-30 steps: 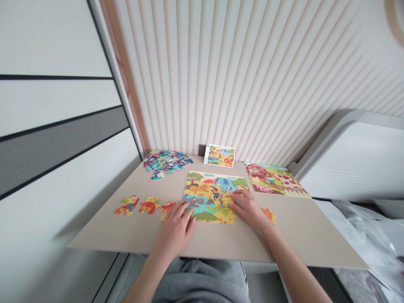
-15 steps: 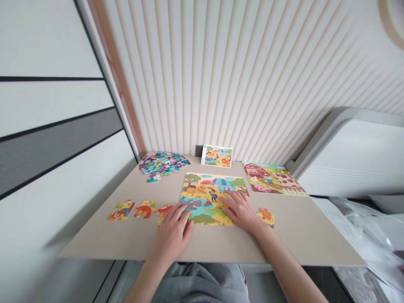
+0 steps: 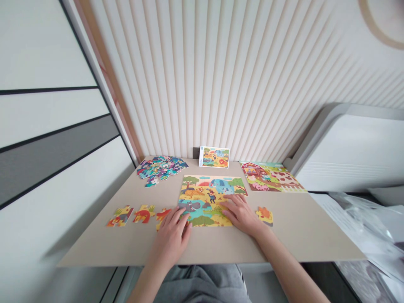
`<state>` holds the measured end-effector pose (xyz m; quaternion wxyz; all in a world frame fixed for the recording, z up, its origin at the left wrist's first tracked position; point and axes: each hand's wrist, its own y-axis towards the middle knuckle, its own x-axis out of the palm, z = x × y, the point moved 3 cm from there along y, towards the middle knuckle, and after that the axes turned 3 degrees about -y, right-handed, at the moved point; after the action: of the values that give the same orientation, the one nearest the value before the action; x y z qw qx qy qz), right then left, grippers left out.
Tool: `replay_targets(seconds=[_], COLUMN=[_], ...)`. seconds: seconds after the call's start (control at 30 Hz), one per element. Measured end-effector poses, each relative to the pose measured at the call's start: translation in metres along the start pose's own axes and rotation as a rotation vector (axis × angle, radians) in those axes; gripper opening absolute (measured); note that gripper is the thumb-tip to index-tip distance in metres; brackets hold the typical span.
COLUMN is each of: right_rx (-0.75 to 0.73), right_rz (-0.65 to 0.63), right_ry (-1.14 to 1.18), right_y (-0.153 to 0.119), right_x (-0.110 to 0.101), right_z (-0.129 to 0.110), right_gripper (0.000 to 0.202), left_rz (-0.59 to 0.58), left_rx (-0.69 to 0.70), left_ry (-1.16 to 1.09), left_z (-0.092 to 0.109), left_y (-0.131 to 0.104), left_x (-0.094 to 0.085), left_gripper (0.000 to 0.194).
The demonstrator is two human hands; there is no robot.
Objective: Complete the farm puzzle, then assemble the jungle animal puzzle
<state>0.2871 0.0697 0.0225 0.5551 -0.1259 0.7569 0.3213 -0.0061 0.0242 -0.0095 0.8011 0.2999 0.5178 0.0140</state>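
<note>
A partly assembled animal puzzle (image 3: 195, 206) lies flat before me, showing an elephant, a leopard and a hippo. My left hand (image 3: 172, 229) rests at its left edge with fingers stretched out, partly covering a loose lion-coloured puzzle piece (image 3: 161, 214). On the puzzle's right side lies my right hand (image 3: 242, 213), fingers spread and flat; it hides the area beneath. Further left are two loose pieces, one with an orange-red curve (image 3: 143, 214) and another with red and grey (image 3: 120, 216). Just right of my right hand sits a piece with an orange mane (image 3: 264, 215).
A picture card (image 3: 214, 157) of the same scene leans by the ribbed wall (image 3: 176, 84). Mixed blue and purple puzzle pieces (image 3: 162, 167) are heaped at the back left. An assembled farm puzzle (image 3: 271, 177) lies at the back right of the table (image 3: 293, 235). Clear plastic wrapping (image 3: 366, 219) is beyond the right edge.
The view has shifted slightly. Both hands stay nearly in place on the puzzle, and no piece has visibly moved.
</note>
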Motion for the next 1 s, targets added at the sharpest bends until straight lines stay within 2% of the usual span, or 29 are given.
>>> replay_targets(seconds=[0.17,0.37,0.53,0.7,0.83,0.9,1.0], right_rx=[0.052,0.363,0.543,0.681,0.758,0.718,0.583], right_rz=[0.06,0.376,0.481,0.449,0.378,0.295,0.178], right_ry=[0.091,0.12,0.101,-0.002,0.087,0.135,0.127], right_y=[-0.011,-0.028,-0.046,-0.089,-0.13,-0.14,-0.139], right_x=[-0.005,-0.016,-0.017,-0.028,-0.037,-0.038,-0.035], right_z=[0.008,0.052,0.078,0.094,0.102,0.099,0.086], right_gripper=[0.032,0.035,0.038,0.037,0.041,0.045,0.049], left_rz=[-0.002,-0.028,-0.073,-0.08,-0.077,-0.077,-0.082], left_rx=[0.003,0.116,0.216,0.186,0.187,0.194,0.201], left_ry=[-0.002,-0.068,-0.103,-0.115,-0.121,-0.124,-0.123], left_z=[-0.002,0.01,0.022,0.021,0.019,0.017,0.016], left_y=[0.0,-0.002,-0.008,-0.008,-0.008,-0.008,-0.009], left_x=[0.001,-0.01,-0.018,-0.018,-0.015,-0.012,-0.01], left_gripper=[0.027,0.036,0.036,0.031,0.03,0.03,0.03])
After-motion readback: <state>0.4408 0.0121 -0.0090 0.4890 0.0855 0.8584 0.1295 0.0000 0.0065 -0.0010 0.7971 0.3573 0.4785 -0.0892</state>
